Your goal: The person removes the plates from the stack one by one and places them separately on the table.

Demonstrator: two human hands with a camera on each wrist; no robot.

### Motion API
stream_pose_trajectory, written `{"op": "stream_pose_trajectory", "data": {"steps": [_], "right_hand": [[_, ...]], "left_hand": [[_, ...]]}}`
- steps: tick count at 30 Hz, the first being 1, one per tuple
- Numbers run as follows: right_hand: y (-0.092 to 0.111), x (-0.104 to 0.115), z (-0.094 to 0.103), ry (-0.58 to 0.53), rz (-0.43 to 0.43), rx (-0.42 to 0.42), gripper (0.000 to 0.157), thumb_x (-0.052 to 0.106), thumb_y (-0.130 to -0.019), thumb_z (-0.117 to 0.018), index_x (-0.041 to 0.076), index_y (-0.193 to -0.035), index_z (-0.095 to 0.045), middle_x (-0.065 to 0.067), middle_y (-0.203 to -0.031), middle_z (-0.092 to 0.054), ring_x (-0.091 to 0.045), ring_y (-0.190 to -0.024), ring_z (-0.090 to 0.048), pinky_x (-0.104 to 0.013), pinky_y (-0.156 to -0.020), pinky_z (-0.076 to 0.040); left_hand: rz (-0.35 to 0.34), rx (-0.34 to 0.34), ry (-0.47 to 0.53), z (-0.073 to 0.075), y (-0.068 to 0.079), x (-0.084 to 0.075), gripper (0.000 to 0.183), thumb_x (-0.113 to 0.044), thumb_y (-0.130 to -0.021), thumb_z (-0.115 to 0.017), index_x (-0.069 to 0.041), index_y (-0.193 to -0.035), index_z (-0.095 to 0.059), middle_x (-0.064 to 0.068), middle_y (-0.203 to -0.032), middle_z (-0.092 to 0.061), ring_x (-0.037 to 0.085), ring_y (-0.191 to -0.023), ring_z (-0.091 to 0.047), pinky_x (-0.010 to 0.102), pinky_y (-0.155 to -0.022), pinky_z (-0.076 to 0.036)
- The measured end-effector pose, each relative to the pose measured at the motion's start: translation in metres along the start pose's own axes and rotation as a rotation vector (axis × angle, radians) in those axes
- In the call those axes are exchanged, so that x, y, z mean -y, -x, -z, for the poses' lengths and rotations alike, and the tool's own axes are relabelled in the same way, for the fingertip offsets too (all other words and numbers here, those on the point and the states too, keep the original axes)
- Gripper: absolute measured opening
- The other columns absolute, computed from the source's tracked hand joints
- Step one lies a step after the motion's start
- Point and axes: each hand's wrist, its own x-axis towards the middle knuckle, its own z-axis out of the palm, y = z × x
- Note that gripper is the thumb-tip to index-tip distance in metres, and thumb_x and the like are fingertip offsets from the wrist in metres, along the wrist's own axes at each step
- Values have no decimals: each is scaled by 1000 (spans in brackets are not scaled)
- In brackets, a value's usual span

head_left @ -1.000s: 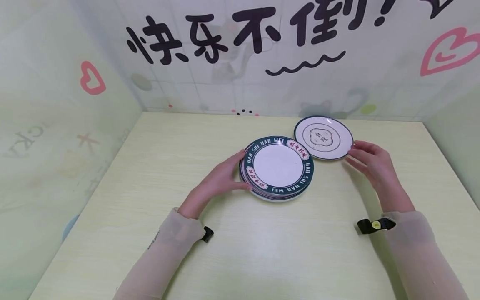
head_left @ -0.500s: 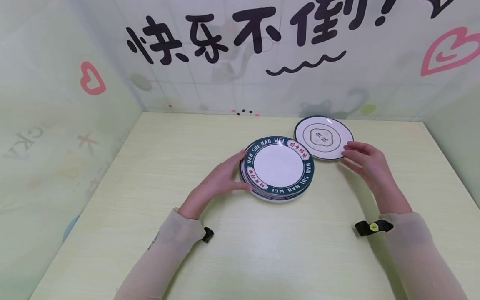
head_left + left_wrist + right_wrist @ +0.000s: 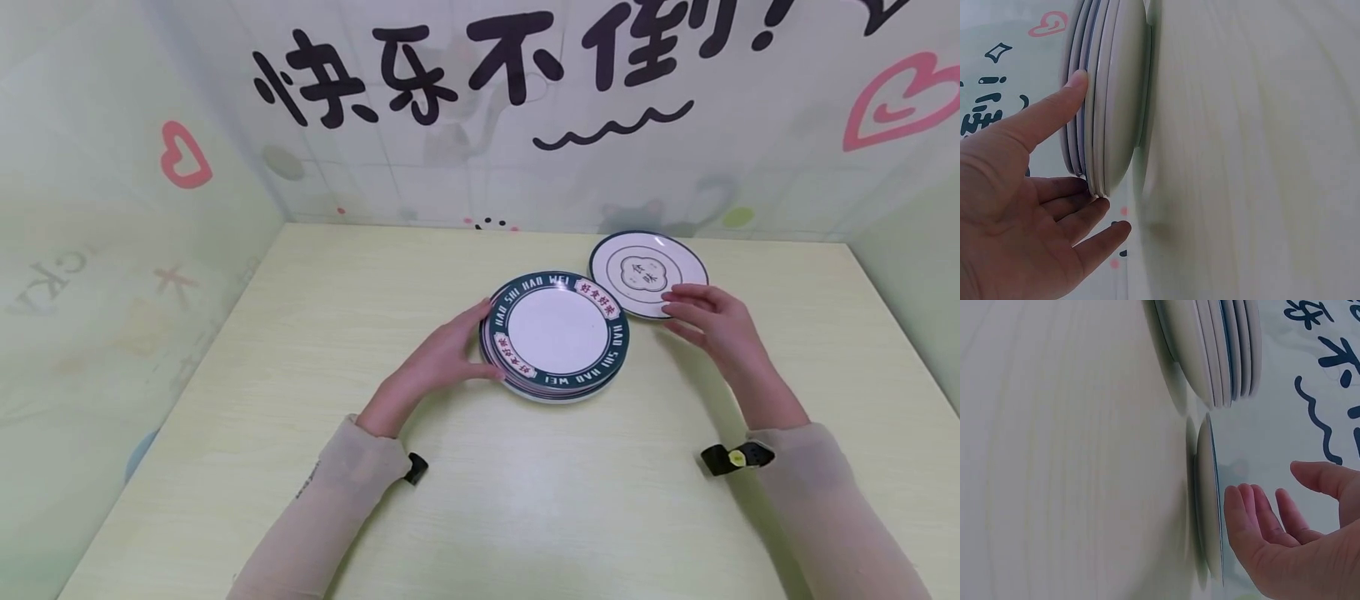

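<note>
A stack of several round plates (image 3: 558, 333) stands mid-table. Its top plate has a dark green rim with white letters and a white centre. My left hand (image 3: 442, 352) touches the stack's left edge, thumb and fingers spread along the rims; in the left wrist view the thumb lies against the plate edges (image 3: 1100, 94). A smaller white plate (image 3: 637, 254) with a dark rim and a printed emblem sits behind and to the right, close to the stack. Above its right front edge hovers my right hand (image 3: 716, 333), loosely bent and holding nothing; the right wrist view shows it apart from this plate (image 3: 1209, 506).
The pale wooden table (image 3: 525, 492) carries the plates. A printed wall (image 3: 450, 187) with black characters rises close behind the small plate, and side panels (image 3: 150, 275) stand at left and right.
My right hand has shifted left, from beside the small plate's right edge to over its right front part. The left hand and the plates have stayed in place.
</note>
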Motion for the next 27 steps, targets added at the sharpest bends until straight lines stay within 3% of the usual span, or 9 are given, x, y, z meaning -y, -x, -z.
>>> {"op": "stream_pose_trajectory", "data": {"steps": [16, 27], "right_hand": [[2, -5, -23, 123, 5, 64, 36, 11, -97, -64, 4, -129, -51, 9, -107, -68, -1, -94, -70, -19, -87, -60], [0, -7, -30, 244, 16, 76, 47, 16, -97, -65, -3, -136, -48, 11, -110, -66, 3, -95, -68, -18, -87, -59]], "left_hand": [[-2, 1, -5, 0, -1, 0, 111, -38, -75, -86, -12, -160, -19, 6, -168, -18, 26, -156, -18, 42, -128, -20], [2, 1, -13, -1, -1, 1, 111, -39, -75, -86, -13, -160, -19, 4, -168, -18, 25, -156, -18, 42, -128, -20]]}}
